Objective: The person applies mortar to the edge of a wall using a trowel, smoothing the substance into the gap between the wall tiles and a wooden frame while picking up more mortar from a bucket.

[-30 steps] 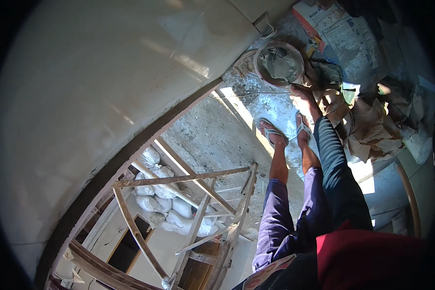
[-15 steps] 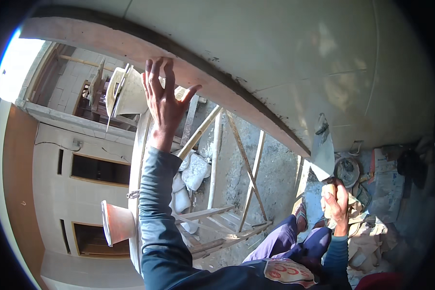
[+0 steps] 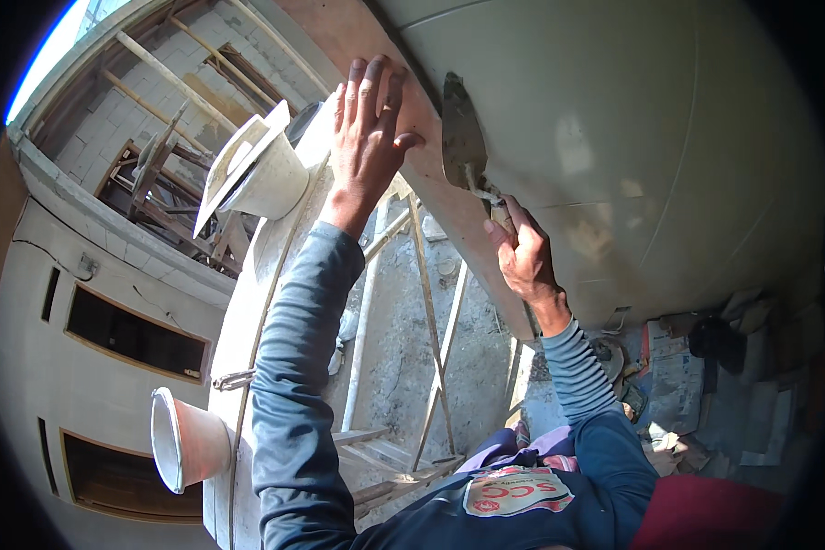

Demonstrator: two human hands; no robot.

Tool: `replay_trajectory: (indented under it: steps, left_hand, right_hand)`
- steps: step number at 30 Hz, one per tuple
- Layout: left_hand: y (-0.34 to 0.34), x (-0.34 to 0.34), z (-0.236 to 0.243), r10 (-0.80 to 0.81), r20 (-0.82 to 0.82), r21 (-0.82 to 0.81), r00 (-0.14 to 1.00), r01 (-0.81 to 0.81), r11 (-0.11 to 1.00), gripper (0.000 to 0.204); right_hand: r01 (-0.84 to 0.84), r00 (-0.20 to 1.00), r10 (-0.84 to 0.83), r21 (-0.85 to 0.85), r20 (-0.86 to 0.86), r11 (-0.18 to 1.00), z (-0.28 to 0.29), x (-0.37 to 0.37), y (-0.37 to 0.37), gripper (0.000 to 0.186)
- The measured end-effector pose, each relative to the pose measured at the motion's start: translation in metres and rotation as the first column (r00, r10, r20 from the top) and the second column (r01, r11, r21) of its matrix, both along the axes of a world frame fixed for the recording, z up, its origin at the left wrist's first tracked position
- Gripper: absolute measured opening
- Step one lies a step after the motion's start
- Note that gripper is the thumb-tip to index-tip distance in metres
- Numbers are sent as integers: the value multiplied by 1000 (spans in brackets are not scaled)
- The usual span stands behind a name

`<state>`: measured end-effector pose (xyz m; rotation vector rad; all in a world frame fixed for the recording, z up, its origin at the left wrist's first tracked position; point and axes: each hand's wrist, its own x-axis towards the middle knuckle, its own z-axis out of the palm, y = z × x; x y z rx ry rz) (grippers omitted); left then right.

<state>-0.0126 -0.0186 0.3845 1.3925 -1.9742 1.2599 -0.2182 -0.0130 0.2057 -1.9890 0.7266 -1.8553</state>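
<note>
My left hand lies with its fingers stretched out against a long pinkish strip, which looks like tile or board and runs along the edge of a glossy tiled wall. In my right hand is a pointing trowel, gripped by its handle. The trowel's pointed blade is at the dark seam between strip and wall, a little right of my left hand. Grey residue shows on the blade; whether it touches the wall I cannot tell.
Left of my left arm runs a scaffold plank, carrying a pale bucket with a flat board on it and an orange-white bucket. Wooden poles cross below. Papers and debris lie at lower right.
My right hand has raised the trowel from low on the right up to the seam near my left hand. The view has shifted; my left hand stays on the strip.
</note>
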Motion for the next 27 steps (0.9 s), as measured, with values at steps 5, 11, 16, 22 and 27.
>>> replay_trajectory:
  steps: [5, 11, 16, 22, 27]
  left_hand:
    - [-1, 3, 0, 5, 7, -8, 1000, -4, 1000, 103]
    - [-3, 11, -1, -4, 32, -9, 999, 4, 1000, 106]
    - [-5, 5, 0, -9, 30, -3, 1000, 9, 1000, 107]
    - [0, 7, 0, 1, 41, 3, 999, -1, 1000, 109]
    - [-2, 11, -1, 30, 73, -2, 997, -30, 1000, 106]
  right_hand:
    - [-99, 995, 98, 77, 19, 992, -8, 16, 0, 41]
    - [-455, 870, 490, 482, 60, 749, -6, -57, 10, 45]
    - [-399, 908, 411, 459, 80, 793, 5, -67, -19, 47]
    - [-352, 900, 420, 373, -116, 858, -6, -52, -40, 52]
    - [-354, 910, 395, 259, -126, 899, -42, -52, -27, 53]
